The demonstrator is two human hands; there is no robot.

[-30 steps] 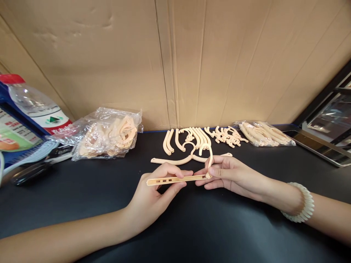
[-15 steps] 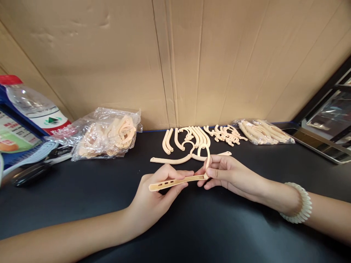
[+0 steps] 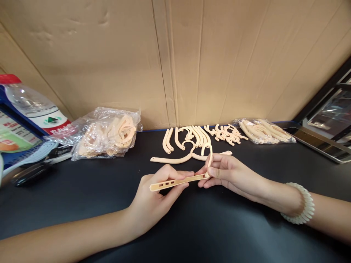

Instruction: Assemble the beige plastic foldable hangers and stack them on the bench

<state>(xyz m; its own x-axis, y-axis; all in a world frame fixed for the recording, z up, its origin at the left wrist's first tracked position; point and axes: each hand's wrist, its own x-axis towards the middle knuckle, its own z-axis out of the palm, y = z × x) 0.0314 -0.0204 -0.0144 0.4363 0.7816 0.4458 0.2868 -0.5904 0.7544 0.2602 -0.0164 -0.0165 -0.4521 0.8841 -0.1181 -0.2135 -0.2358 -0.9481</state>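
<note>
Between the fingers and thumb of my left hand point(image 3: 159, 199) lies a cream plastic hanger arm point(image 3: 160, 186), its hollow, slotted side facing me. My right hand point(image 3: 225, 171) pinches a curved hanger hook point(image 3: 210, 159) at its lower end, where it meets the right end of that arm. Fingers partly hide the joint, so I cannot tell whether the two are locked together. Just beyond my hands, a hanger point(image 3: 175, 160) with its hook and two spread arms rests on the black table point(image 3: 208, 233).
Several loose hanger arms point(image 3: 178, 138) and a heap of hooks point(image 3: 227, 134) lie along the back. Bagged parts sit left point(image 3: 109, 137) and right point(image 3: 265, 131). A bottle point(image 3: 41, 106) leans at far left; a cardboard wall point(image 3: 123, 62) rises behind.
The hook in my right hand has tilted slightly and shifted a little to the right. My left hand and the hanger arm have barely moved.
</note>
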